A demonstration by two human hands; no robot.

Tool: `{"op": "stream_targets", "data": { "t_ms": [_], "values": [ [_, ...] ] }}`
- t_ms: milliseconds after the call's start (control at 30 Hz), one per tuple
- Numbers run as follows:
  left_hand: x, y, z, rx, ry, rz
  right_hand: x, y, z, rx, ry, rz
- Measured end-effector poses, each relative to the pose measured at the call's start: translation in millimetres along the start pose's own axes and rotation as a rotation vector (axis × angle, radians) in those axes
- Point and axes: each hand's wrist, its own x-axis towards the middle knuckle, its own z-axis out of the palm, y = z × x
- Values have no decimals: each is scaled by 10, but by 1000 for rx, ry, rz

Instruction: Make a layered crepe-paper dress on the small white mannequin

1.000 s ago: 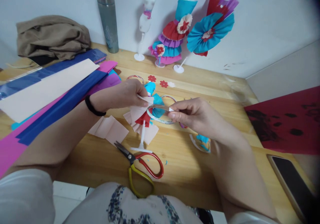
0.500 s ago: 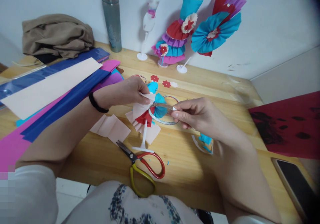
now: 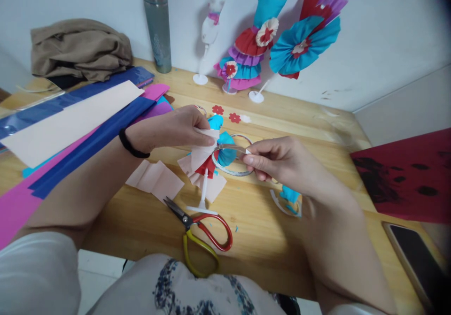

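Between thumb and fingers, my left hand (image 3: 192, 127) pinches a pale pink piece of paper (image 3: 201, 156). A roll of tape (image 3: 230, 170), seen as a thin ring, is gripped at its right side by my right hand (image 3: 273, 157). Behind both stands a small dress form on a white stand (image 3: 204, 188), wearing blue, red and pale pink crepe paper; my hand and the paper partly hide it. Scissors (image 3: 192, 223) with one red and one yellow handle lie nearest my body. Beside them is a folded pale pink paper piece (image 3: 157, 180).
Coloured paper strips (image 3: 81, 122) lie at the left, near a brown cloth (image 3: 81, 47) and a bottle (image 3: 157, 28). Dress forms (image 3: 252, 47) line the wall. Red paper flowers (image 3: 218, 110) lie behind my hands. A phone (image 3: 416, 258) rests at right, near blue scraps (image 3: 290, 195).
The roll of tape has shifted slightly right, away from the left fingers. The pale pink paper in my left hand has turned and moved a little to the right.
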Motion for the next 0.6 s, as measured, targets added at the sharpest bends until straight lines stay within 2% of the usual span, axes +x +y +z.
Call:
{"op": "stream_targets", "data": {
  "t_ms": [167,233,333,433,600],
  "values": [
    [-35,154,61,184,57,-76,12,25,4,-10,-1,7],
    [-40,176,123,265,80,-54,17,22,10,-16,-2,10],
    [-41,128,213,355,134,29,12,14,14,-12,-4,13],
    [-36,59,262,391,160,49,-2,7,15,-6,-1,-3],
    [-14,63,241,379,111,33,-11,-4,19,-27,-3,15]
  ]
}}
